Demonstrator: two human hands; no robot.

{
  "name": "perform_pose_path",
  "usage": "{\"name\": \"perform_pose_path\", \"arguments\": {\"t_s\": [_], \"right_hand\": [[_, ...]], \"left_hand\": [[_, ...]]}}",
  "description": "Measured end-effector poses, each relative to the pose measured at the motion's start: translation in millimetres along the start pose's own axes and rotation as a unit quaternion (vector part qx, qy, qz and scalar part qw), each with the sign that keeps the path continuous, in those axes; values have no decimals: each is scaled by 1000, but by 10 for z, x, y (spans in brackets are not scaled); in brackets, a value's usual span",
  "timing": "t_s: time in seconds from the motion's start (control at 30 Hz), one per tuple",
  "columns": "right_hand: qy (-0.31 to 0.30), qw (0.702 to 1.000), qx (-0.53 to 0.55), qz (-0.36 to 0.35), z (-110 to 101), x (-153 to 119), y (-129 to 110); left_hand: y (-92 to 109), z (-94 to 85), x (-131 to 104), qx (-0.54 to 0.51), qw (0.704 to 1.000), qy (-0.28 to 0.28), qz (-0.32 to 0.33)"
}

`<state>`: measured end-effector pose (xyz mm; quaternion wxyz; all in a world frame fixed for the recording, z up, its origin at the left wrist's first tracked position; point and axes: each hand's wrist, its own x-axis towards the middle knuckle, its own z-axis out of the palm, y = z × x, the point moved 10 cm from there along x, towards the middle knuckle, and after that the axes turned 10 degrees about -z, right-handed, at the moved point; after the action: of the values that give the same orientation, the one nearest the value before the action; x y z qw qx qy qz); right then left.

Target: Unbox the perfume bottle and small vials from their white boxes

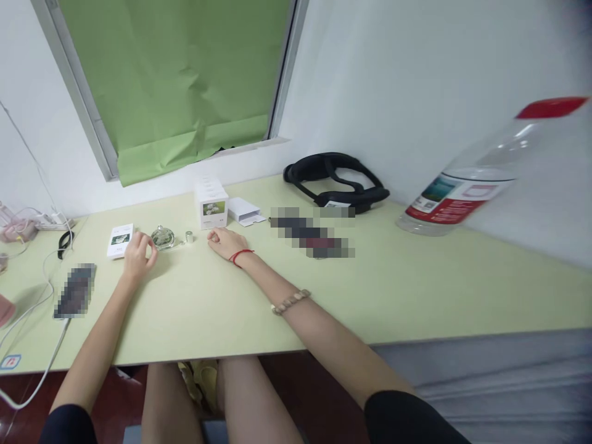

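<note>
On the pale green table, my left hand (pixel 139 251) rests beside a small white box (pixel 120 241) with a flower picture. Its fingers are curled, and whether anything is between them cannot be made out. A round glass bottle (pixel 163 237) lies just right of that hand, with a small silvery cap (pixel 189 237) standing near it. My right hand (pixel 226 242), wearing a red string at the wrist, is curled on the table in front of a taller white box (pixel 211 206). An opened white carton piece (pixel 243 211) is behind it. What its fingers hold, if anything, is hidden.
A black headset (pixel 337 180) sits at the back by the wall. A large red-capped plastic bottle (pixel 456 191) stands at the right. Blurred dark items lie right of my right hand and at the left, where a white cable (pixel 45 293) runs. A black band (pixel 65 244) is further back.
</note>
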<state>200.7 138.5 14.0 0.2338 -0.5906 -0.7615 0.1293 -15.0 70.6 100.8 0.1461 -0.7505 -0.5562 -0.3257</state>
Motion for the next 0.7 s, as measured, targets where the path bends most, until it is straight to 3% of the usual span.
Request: {"name": "perform_pose_path", "arguments": {"t_s": [0.13, 0.23, 0.43, 0.6, 0.7], "right_hand": [[0, 1000, -1, -2, 8, 15, -9], [13, 1000, 3, -6, 7, 31, -10], [102, 992, 67, 36, -72, 44, 128], [219, 962, 151, 66, -236, 28, 290], [245, 947, 186, 87, -266, 28, 376]], "left_hand": [[376, 255, -151, -11, 990, -99, 95], [516, 473, -250, -10, 979, -174, 107], [475, 553, -257, -20, 976, -211, 58], [413, 552, -236, -12, 976, -216, 39], [436, 570, -241, -10, 974, -221, 44]]}}
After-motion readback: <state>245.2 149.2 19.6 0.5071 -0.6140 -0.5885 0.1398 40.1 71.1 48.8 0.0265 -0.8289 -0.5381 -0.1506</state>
